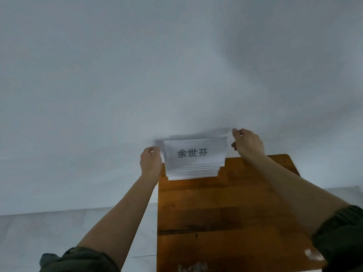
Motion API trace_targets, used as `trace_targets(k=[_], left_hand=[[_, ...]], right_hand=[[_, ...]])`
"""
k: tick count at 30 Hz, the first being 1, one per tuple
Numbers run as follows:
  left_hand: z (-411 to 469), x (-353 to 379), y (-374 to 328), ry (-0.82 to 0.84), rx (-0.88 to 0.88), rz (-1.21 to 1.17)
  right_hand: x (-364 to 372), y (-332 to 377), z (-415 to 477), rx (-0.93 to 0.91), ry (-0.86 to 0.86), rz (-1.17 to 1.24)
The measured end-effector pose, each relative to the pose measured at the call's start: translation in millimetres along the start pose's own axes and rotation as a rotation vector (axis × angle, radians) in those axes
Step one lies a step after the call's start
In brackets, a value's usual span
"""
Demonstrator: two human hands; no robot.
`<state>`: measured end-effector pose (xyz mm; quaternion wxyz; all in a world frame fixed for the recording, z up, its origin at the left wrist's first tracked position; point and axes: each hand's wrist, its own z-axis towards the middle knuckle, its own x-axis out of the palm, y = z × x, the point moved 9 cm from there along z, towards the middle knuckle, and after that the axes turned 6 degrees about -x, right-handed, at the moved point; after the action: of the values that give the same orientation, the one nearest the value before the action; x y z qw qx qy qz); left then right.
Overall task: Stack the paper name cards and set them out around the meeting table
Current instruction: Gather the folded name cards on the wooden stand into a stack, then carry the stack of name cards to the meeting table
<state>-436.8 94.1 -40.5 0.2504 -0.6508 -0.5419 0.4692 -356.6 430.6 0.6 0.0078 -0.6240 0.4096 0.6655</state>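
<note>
Left hand (150, 161) and right hand (248, 144) clasped on ends of the name-card stack (193, 154), wooden table (216, 213) below, white wall (176, 65) behind

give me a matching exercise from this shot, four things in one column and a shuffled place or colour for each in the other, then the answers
Column A
1. left hand
2. right hand
3. stack of cards
4. table

Column B
a. brown wood
b. white, with dark characters printed on the top one
c. holds the stack's left edge
d. holds the stack's right edge

Pairs: 1-c, 2-d, 3-b, 4-a
</note>
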Motion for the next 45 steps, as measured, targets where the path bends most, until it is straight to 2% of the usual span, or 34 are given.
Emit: trace_targets(k=[3,5,8,11,14,20,25,29,35,41,45], left_hand=[[15.7,15.2,29.3,0.157,-0.311,-0.109],[23.4,25.2,40.5,0.262,-0.429,-0.155],[30.3,37.9,51.4,0.363,-0.56,-0.267],[25.8,62.9,51.1,0.516,-0.608,-0.378],[23.2,76.1,42.6,0.603,-0.491,-0.35],[29.7,77.4,43.8,0.674,-0.508,-0.353],[29.8,79.7,45.7,0.67,-0.42,-0.332],[26.2,78.2,39.6,0.661,-0.37,-0.363],[-5.2,72.6,43.8,0.667,-0.408,-0.474],[-64.2,40.5,38.8,0.499,-0.306,-0.467],[-103.8,-1.4,67.5,0.239,-0.297,-0.489]], right_hand=[[39.2,-45.8,-5.2,0.397,0.111,0.503],[67.7,-52.1,-9.9,0.567,0.22,0.757],[92.8,-41.1,-13.3,0.667,0.296,0.97],[116.3,-18.0,-14.4,0.631,0.387,1.126],[126.8,-1.5,-14.2,0.524,0.458,1.152],[117.5,3.3,-17.4,0.45,0.52,1.027],[121.4,7.5,-22.5,0.411,0.599,1.037],[122.3,10.3,-28.2,0.417,0.651,1.1],[119.6,0.1,-46.8,0.505,0.714,1.074],[104.7,11.3,-61.9,0.407,0.772,0.964],[102.6,35.6,-94.0,0.357,0.946,0.931]])
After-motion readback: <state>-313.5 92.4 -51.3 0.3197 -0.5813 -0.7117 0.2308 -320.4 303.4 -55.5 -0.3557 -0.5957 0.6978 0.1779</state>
